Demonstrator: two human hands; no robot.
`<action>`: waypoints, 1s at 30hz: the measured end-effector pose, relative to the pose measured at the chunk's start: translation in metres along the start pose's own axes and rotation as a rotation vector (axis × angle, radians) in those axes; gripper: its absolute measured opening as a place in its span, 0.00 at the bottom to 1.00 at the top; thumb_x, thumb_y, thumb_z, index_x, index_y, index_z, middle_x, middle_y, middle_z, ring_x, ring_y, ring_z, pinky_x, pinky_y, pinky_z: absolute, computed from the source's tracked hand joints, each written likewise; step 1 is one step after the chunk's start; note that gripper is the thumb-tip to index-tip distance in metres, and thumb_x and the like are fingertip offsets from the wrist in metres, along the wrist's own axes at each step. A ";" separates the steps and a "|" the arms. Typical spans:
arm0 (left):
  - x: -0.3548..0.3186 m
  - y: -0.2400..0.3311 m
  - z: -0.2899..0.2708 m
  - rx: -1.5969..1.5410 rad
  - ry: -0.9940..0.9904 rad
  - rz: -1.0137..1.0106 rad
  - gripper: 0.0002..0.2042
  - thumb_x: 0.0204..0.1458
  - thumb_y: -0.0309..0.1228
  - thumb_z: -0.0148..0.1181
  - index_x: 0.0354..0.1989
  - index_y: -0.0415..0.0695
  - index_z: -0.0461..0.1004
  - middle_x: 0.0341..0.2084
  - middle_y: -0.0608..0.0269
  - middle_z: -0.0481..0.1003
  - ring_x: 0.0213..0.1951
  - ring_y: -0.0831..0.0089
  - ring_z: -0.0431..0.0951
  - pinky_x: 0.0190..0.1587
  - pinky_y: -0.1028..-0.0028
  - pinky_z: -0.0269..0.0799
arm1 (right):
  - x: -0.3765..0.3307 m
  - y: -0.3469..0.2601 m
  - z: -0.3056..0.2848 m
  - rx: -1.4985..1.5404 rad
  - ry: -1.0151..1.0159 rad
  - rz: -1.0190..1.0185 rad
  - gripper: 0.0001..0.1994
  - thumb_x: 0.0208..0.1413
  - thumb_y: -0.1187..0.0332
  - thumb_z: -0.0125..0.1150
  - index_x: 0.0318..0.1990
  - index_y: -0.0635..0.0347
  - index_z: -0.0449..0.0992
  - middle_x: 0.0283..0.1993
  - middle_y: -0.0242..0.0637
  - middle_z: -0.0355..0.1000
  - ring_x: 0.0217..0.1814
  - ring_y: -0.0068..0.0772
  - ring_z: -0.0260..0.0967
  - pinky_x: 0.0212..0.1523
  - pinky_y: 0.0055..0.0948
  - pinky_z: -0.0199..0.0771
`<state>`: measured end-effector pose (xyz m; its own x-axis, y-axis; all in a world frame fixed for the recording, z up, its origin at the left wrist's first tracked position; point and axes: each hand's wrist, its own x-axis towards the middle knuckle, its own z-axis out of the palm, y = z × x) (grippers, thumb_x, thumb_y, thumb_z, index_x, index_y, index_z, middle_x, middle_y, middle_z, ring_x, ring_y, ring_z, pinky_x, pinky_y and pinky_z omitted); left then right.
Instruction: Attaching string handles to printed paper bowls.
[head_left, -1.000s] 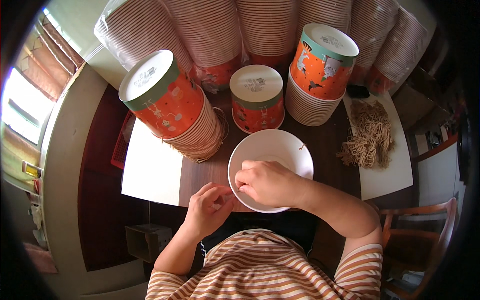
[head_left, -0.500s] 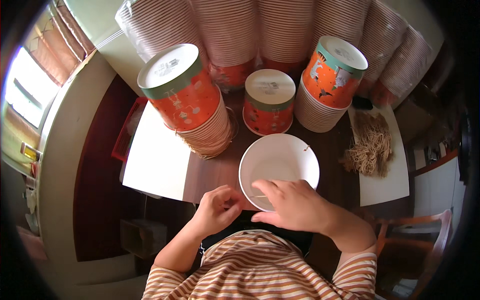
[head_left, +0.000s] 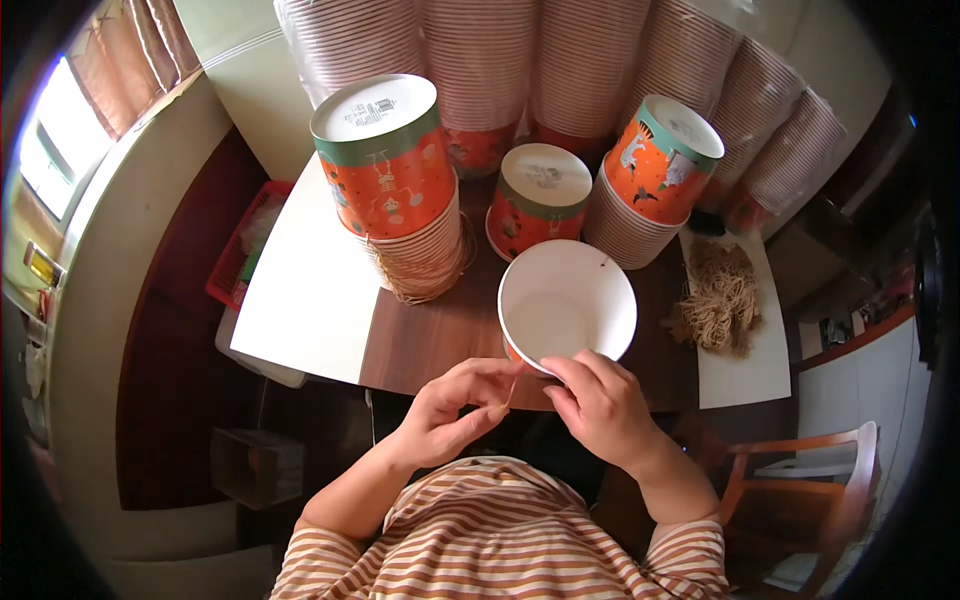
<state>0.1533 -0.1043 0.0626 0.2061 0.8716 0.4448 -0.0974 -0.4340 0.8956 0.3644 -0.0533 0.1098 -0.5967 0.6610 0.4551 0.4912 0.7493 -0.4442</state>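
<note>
A white-lined paper bucket (head_left: 565, 305) stands with its mouth up, tilted slightly toward me, at the table's near edge. A small bit of cord pokes through at its far rim. My left hand (head_left: 452, 412), just left of the bucket's near rim, pinches a thin tan cord (head_left: 513, 388) between thumb and fingers. The fingers of my right hand (head_left: 607, 408) are closed on the near rim; whether they also grip the cord is hidden.
Upside-down orange-and-green bucket stacks stand at left (head_left: 395, 185), middle (head_left: 540, 205) and right (head_left: 655, 175), the left one with cords draped round it. Wrapped bucket stacks (head_left: 480, 70) line the back. A cord bundle (head_left: 722, 300) lies at right; a wooden chair (head_left: 800, 480) stands lower right.
My right hand has moved from over the bucket's mouth to its near rim. The left hand has come up beside the rim with cord showing. The view has shifted slightly.
</note>
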 end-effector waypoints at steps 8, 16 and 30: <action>0.025 0.005 0.012 -0.242 0.153 -0.335 0.07 0.58 0.24 0.54 0.40 0.34 0.72 0.35 0.62 0.77 0.36 0.80 0.75 0.41 0.80 0.73 | 0.011 -0.001 -0.022 0.027 -0.140 -0.209 0.15 0.41 0.79 0.63 0.40 0.59 0.73 0.32 0.36 0.71 0.34 0.40 0.70 0.37 0.38 0.71; 0.042 0.011 0.005 -0.052 -0.109 -0.496 0.09 0.54 0.26 0.59 0.40 0.34 0.76 0.30 0.65 0.79 0.33 0.86 0.73 0.38 0.81 0.71 | 0.055 0.007 -0.021 0.400 -0.221 -0.057 0.06 0.46 0.78 0.61 0.33 0.62 0.74 0.29 0.39 0.72 0.33 0.41 0.72 0.34 0.33 0.72; 0.031 0.002 -0.012 -0.475 -0.022 -0.581 0.07 0.58 0.26 0.56 0.39 0.33 0.73 0.34 0.61 0.77 0.39 0.74 0.79 0.46 0.74 0.76 | 0.005 -0.001 0.015 0.043 0.104 -0.005 0.10 0.40 0.74 0.65 0.33 0.55 0.75 0.32 0.30 0.68 0.36 0.36 0.66 0.42 0.34 0.63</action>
<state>0.1474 -0.0755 0.0777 0.3714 0.9235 -0.0959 -0.3754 0.2438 0.8942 0.3511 -0.0513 0.1011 -0.5288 0.6593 0.5345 0.4593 0.7518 -0.4731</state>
